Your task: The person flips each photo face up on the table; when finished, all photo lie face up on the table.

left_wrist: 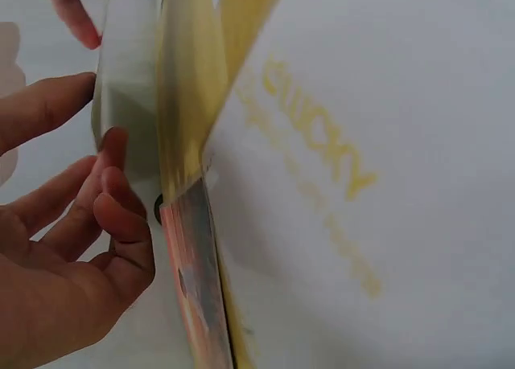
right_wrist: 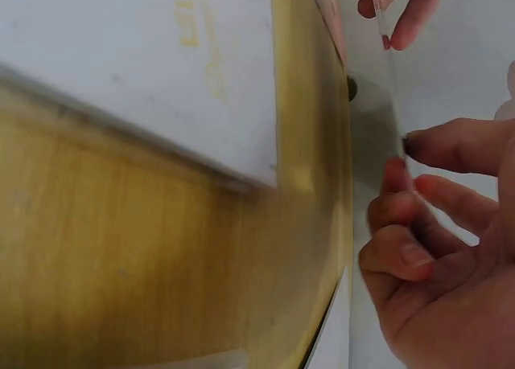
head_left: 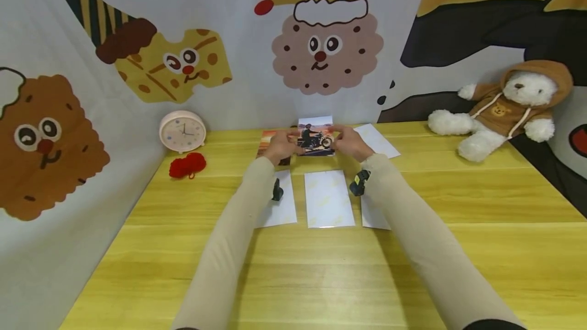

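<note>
Left hand and right hand each pinch a side edge of the motorcycle picture card, held up near the table's far edge, between the orange picture card and the white back card; can't tell if its bottom touches wood. Table also bears three white front cards in a row, outer two partly behind sleeves; pink clock, red item at left, plush bear in brown hoodie at right.
</note>
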Demonstrator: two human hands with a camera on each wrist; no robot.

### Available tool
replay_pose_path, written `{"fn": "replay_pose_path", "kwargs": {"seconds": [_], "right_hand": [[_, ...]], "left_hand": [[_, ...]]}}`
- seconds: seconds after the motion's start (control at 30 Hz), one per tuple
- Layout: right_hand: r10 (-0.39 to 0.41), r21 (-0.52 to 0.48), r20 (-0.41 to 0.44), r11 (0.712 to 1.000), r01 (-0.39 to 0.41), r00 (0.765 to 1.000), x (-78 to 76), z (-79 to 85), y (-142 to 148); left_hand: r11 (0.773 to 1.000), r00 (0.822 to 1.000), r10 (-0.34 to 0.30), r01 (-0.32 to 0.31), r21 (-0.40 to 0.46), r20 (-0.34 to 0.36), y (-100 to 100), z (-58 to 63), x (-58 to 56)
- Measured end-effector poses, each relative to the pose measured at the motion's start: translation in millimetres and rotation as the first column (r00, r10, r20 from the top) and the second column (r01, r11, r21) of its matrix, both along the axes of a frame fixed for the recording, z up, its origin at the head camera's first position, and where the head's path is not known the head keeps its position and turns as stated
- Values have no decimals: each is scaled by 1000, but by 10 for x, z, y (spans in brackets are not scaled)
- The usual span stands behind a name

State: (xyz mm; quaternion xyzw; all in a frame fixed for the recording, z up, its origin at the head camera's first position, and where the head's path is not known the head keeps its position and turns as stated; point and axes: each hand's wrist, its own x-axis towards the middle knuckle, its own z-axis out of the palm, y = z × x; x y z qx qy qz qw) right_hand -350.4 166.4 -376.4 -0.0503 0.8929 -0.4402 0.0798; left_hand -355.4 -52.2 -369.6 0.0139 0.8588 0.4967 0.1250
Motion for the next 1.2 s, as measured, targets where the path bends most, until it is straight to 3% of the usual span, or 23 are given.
{"fn": "replay_pose_path", "kwargs": {"seconds": [0.13,0.33,0.57,0.7,1.0,1.2], "right_hand": [[2,90,39,996,-5,999,-35,-24,19],[28,165,40,986,-35,999,-63,-57,-19],[16,311,62,950,-35,998,-36,-30,-77],[27,343,65,938,-47,998,-41,-17,-90],[28,380,68,924,-52,997,-57,-24,-119],[38,431,74,900,-66,997,-66,-36,-112]], "left_hand": [[986,997,-69,64,-157,-27,39,0,-27],[923,990,-138,118,-366,-28,91,-24,-2],[888,985,-170,147,-437,-15,135,2,56],[861,981,-193,153,-484,-33,159,27,60],[781,976,-210,136,-609,-50,177,21,77],[773,971,-226,135,-620,-71,188,10,76]]}}
